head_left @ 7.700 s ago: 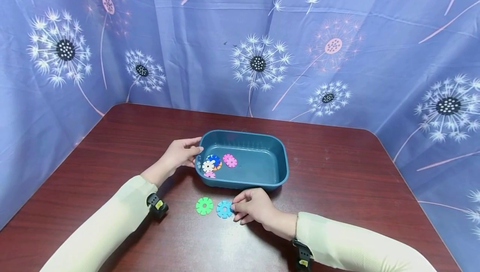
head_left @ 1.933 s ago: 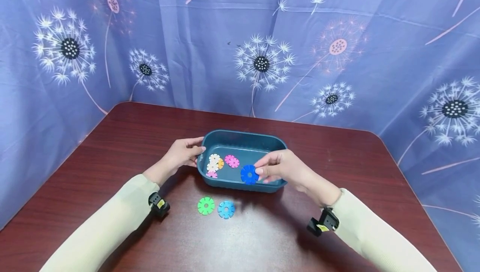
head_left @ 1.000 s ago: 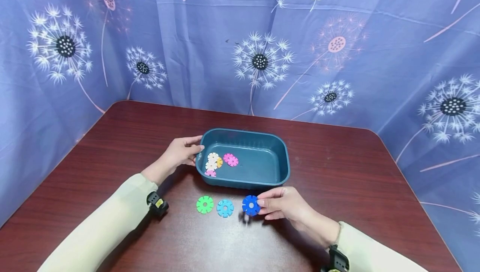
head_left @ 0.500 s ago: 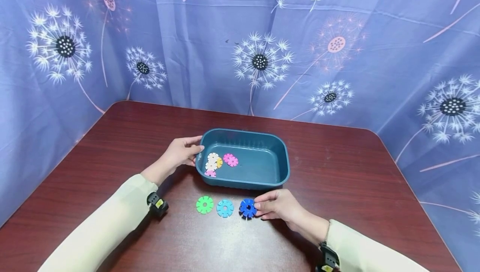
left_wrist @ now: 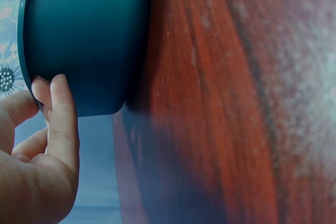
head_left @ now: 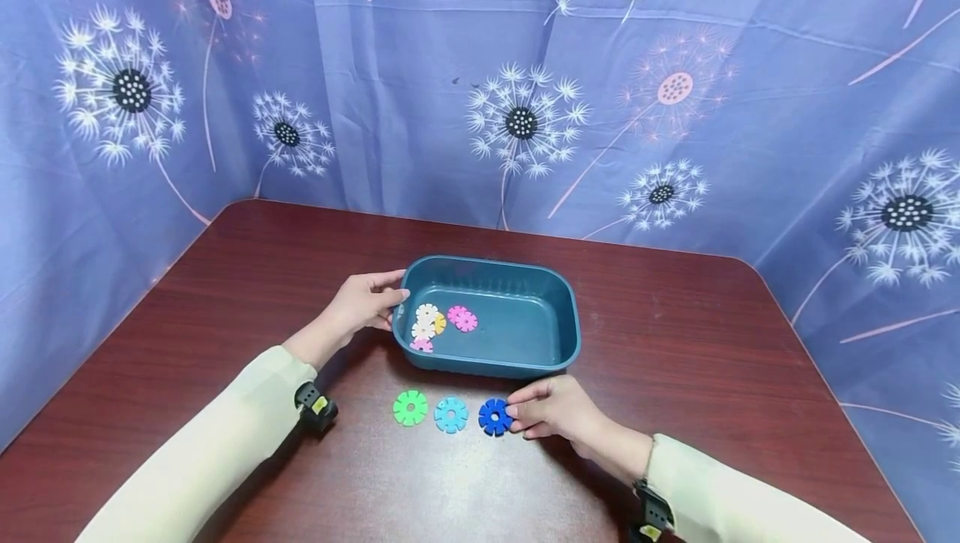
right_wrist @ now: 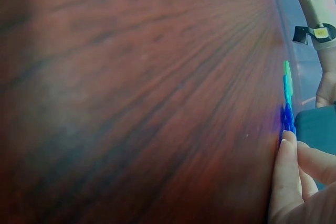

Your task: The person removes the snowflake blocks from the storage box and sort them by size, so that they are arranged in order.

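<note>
My left hand (head_left: 358,308) grips the left end of a dark teal plastic basin (head_left: 517,336), thumb over the rim; the left wrist view shows fingers (left_wrist: 64,124) against its outer wall. In front of the basin, my right hand (head_left: 562,411) pinches the right edge of a dark blue snowflake disc (head_left: 487,411), a notched round piece with a central hole. That disc lies level with the tabletop, at the right end of a row with a light blue disc (head_left: 451,425) and a green disc (head_left: 410,419). Small gaps separate the three.
Inside the basin, toward its left, lie white discs (head_left: 422,331), a partly covered orange disc (head_left: 440,324) and pink discs (head_left: 467,322). The reddish-brown wooden table (head_left: 675,343) extends to a blue dandelion-print curtain (head_left: 420,110) at the back and sides.
My right hand has carried the dark blue disc out of the basin and lowered it onto the table, right of the light blue disc. My left hand stays on the basin.
</note>
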